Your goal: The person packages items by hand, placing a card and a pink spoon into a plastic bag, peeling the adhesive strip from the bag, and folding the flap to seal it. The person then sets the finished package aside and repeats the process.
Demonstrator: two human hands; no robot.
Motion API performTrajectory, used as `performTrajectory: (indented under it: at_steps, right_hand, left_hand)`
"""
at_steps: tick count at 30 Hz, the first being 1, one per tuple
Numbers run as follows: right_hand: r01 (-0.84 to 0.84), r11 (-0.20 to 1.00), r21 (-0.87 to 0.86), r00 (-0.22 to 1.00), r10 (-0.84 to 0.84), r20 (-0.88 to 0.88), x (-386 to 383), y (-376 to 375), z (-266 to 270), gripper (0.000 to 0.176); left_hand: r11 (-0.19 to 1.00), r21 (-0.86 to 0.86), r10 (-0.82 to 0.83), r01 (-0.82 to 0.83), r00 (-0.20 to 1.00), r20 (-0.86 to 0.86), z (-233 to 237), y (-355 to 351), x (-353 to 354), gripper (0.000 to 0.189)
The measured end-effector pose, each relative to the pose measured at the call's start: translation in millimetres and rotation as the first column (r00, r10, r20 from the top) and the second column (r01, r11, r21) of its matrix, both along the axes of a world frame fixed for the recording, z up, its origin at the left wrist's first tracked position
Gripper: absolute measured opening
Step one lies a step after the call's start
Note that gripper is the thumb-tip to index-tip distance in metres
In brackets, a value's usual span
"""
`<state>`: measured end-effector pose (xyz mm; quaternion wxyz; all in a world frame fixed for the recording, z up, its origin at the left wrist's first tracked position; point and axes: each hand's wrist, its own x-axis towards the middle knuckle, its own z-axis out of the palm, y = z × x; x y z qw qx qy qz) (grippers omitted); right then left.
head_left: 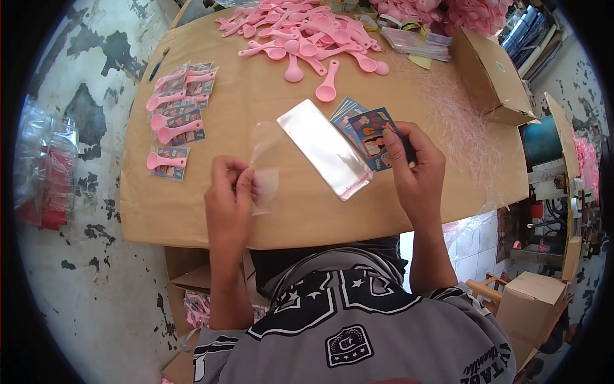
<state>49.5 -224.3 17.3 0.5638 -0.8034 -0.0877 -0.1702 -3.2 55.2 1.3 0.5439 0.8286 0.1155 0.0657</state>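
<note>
My left hand (231,191) pinches a clear plastic bag (267,185), its see-through sheet standing out toward the middle of the table. In my right hand (417,160) is a blue printed card (372,139), gripped between thumb and fingers. More blue cards (346,112) fan out behind it, partly covered by the front card. Between my hands lies a slanted stack of shiny clear bags (323,150). A single pink measuring spoon (327,83) rests beyond that stack, bowl toward me.
Packed cards with pink spoons (169,161) line the table's left side, near a pen (159,64). A pile of pink spoons (300,32) covers the far edge. At right are a cardboard box (489,77), shredded plastic strands (457,115) and flat plastic packs (416,45).
</note>
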Motion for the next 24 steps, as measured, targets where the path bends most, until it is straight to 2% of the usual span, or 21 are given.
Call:
performTrajectory:
  at_steps: [3, 6, 9, 12, 15, 17, 20, 23, 24]
  right_hand:
    - [-0.058, 0.998, 0.035, 0.998, 0.059, -0.029, -1.9, 0.0, -5.5, 0.017]
    - [-0.097, 0.993, 0.06, 0.994, 0.1, -0.052, -4.7, -1.0, -10.5, 0.019]
    - [-0.099, 0.987, 0.123, 0.987, 0.114, -0.116, -7.7, -1.4, -8.9, 0.02]
    - [-0.101, 0.974, 0.202, 0.984, 0.128, -0.127, -7.1, 1.6, -14.5, 0.022]
    - [-0.152, 0.959, 0.238, 0.965, 0.196, -0.172, -12.0, 6.2, -14.4, 0.023]
    - [-0.207, 0.954, 0.218, 0.946, 0.252, -0.205, -15.8, 8.4, -15.9, 0.024]
    - [-0.264, 0.914, 0.308, 0.859, 0.368, -0.356, -22.3, 15.4, -10.4, 0.024]
    - [-0.247, 0.857, 0.452, 0.782, 0.452, -0.429, -25.5, 25.0, -2.9, 0.024]
    - [-0.235, 0.848, 0.475, 0.793, 0.45, -0.411, -25.5, 29.1, -4.7, 0.024]
  left_hand:
    - [0.903, -0.419, -0.05, 0.097, 0.991, 0.122, -6.3, 6.4, -2.8, 0.023]
    - [0.685, -0.726, -0.058, 0.056, 0.998, 0.022, -6.7, 14.6, -11.0, 0.039]
    - [0.206, -0.979, -0.025, 0.004, 1.0, -0.002, -21.2, 16.3, -17.3, 0.041]
    - [0.217, -0.971, 0.056, -0.099, 0.994, -0.089, -17.7, -4.9, -20.6, 0.037]
    - [0.194, -0.979, 0.052, -0.057, 0.997, -0.048, -13.0, -19.9, -11.0, 0.032]
    - [0.224, -0.974, 0.099, -0.023, 0.995, -0.001, -14.2, -26.7, -4.1, 0.031]
    - [0.292, -0.957, 0.156, -0.008, 0.987, 0.039, -18.4, -37.0, 6.0, 0.031]
    - [0.313, -0.95, 0.188, -0.004, 0.981, 0.057, -17.8, -50.8, 9.7, 0.031]
    - [0.312, -0.95, 0.195, 0.001, 0.979, 0.065, -16.0, -54.5, 10.7, 0.031]
